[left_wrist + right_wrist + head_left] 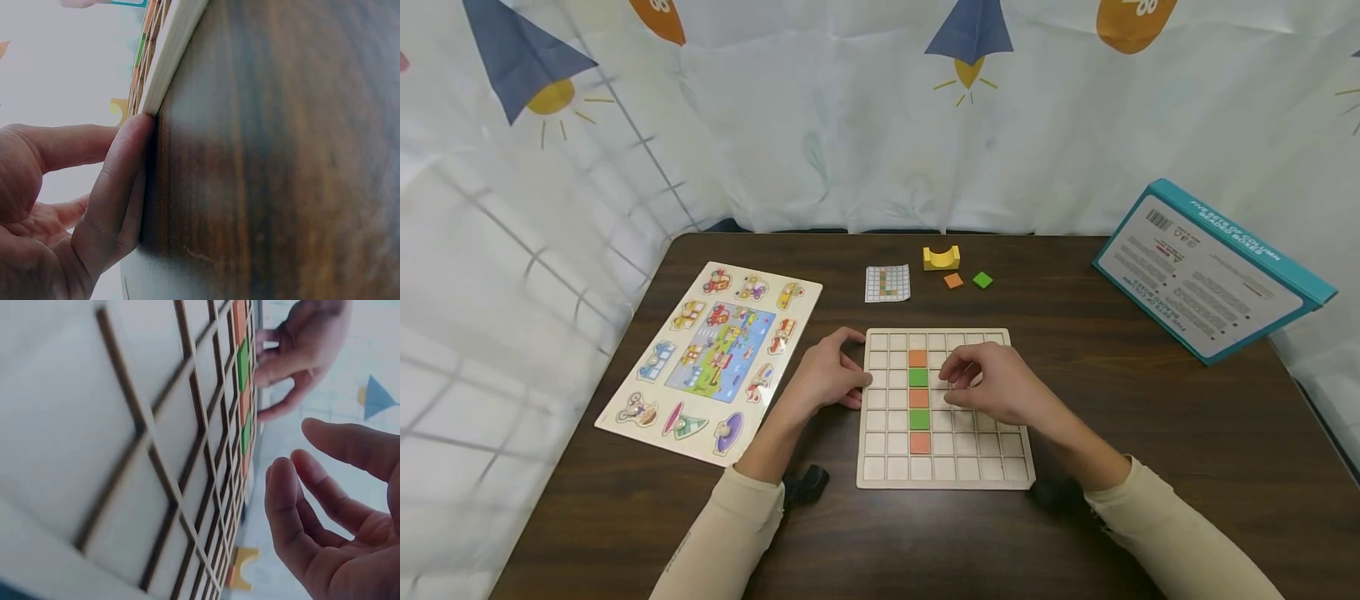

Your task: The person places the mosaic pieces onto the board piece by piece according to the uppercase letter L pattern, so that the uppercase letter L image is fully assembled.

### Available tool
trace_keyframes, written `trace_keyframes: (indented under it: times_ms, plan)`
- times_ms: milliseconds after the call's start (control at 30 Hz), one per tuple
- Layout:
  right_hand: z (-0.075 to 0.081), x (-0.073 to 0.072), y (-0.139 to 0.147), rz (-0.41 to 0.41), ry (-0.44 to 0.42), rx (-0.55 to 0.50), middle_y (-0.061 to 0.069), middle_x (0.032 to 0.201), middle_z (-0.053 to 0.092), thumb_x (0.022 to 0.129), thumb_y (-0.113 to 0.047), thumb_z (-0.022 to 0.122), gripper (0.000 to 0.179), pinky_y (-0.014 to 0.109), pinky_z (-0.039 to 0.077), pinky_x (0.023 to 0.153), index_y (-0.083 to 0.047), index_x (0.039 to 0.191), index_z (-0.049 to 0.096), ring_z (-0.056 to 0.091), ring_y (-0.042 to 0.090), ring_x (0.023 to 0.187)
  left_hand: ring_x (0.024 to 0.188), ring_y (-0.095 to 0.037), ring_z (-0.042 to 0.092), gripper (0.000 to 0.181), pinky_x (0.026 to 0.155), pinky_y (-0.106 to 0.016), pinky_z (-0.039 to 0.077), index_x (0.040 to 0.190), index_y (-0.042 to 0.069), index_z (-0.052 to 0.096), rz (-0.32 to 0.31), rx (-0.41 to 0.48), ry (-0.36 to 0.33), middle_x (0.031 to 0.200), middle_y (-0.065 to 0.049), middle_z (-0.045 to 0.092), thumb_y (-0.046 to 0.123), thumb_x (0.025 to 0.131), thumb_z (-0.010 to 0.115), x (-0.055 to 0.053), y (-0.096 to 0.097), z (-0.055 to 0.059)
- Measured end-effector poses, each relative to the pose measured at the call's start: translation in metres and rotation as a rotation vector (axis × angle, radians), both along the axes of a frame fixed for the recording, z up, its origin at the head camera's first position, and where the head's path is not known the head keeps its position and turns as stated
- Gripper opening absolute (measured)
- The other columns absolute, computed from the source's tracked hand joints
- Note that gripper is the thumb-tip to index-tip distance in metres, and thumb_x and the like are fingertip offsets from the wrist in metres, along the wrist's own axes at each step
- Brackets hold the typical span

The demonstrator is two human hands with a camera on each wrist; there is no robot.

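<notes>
A square wooden grid board (943,471) lies on the table. One of its columns holds a vertical run of alternating orange tiles (918,398) and green tiles (919,419). At the board's left edge, my left hand (829,372) rests with its fingertips against the rim; the left wrist view shows a fingertip (134,128) touching the pale side. Over the board, just right of the tile column, hovers my right hand (992,383). Its fingers are loosely bent, and in the right wrist view there is a gap between thumb and fingertips with nothing held.
Behind the board lie a printed pattern card (887,284), a yellow arched block (942,258), a loose orange tile (953,281) and a loose green tile (982,281). A vehicle peg puzzle (808,304) is on the left. A teal-edged box (1210,275) stands tilted at the right.
</notes>
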State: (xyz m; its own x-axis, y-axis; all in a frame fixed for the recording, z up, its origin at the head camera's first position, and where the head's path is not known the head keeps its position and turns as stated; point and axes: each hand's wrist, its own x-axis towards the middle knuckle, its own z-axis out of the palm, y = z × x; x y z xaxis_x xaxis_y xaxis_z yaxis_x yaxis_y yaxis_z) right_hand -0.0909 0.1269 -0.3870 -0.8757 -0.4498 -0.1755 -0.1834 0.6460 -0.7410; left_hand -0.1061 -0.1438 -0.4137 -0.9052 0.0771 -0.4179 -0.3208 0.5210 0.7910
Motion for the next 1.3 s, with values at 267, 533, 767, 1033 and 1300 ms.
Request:
trace_keyframes:
  times_ms: [267, 533, 767, 1033, 1300]
  plan:
    - [0.002, -0.021, 0.01, -0.055, -0.001, -0.012, 0.003, 0.093, 0.072, 0.087, -0.011, 0.083, 0.022, 0.031, 0.054, 0.076, -0.006, 0.107, 0.076, 0.065, 0.019, 0.087, 0.057, -0.019, 0.072, 0.063, 0.054, -0.036, 0.066, 0.145, 0.012, 0.051, -0.002, 0.005, -0.001, 0.096, -0.017, 0.069, 0.0, 0.088, 0.076, 0.0, 0.0, 0.0]
    - [0.003, -0.044, 0.02, -0.126, 0.014, -0.02, 0.007, 0.095, 0.072, 0.089, -0.011, 0.08, 0.021, 0.032, 0.052, 0.075, -0.004, 0.109, 0.076, 0.064, 0.023, 0.089, 0.056, -0.02, 0.072, 0.063, 0.053, -0.036, 0.066, 0.145, 0.012, 0.051, 0.0, 0.004, 0.004, 0.095, -0.017, 0.069, 0.0, 0.088, 0.076, 0.0, 0.0, 0.0]
    - [0.002, -0.071, 0.032, -0.215, 0.031, -0.024, 0.012, 0.101, 0.07, 0.092, -0.012, 0.077, 0.024, 0.033, 0.054, 0.076, -0.002, 0.114, 0.074, 0.064, 0.028, 0.094, 0.056, -0.02, 0.071, 0.063, 0.054, -0.037, 0.066, 0.144, 0.012, 0.051, 0.007, 0.009, 0.002, 0.094, -0.017, 0.069, -0.001, 0.088, 0.076, 0.001, 0.001, 0.0]
    - [-0.008, -0.103, 0.043, -0.317, 0.116, 0.003, 0.017, 0.106, 0.07, 0.094, -0.009, 0.073, 0.023, 0.036, 0.052, 0.078, -0.001, 0.116, 0.073, 0.063, 0.031, 0.097, 0.056, -0.02, 0.072, 0.063, 0.054, -0.037, 0.066, 0.144, 0.012, 0.051, 0.009, 0.01, 0.002, 0.095, -0.016, 0.069, 0.0, 0.088, 0.077, 0.001, 0.0, -0.001]
    - [-0.02, -0.129, 0.046, -0.392, 0.127, 0.023, 0.018, 0.109, 0.069, 0.093, -0.011, 0.075, 0.024, 0.042, 0.053, 0.083, -0.003, 0.116, 0.074, 0.06, 0.033, 0.103, 0.056, -0.02, 0.072, 0.063, 0.053, -0.036, 0.066, 0.144, 0.012, 0.051, 0.007, 0.01, 0.002, 0.094, -0.016, 0.068, 0.001, 0.088, 0.077, 0.001, 0.0, -0.001]
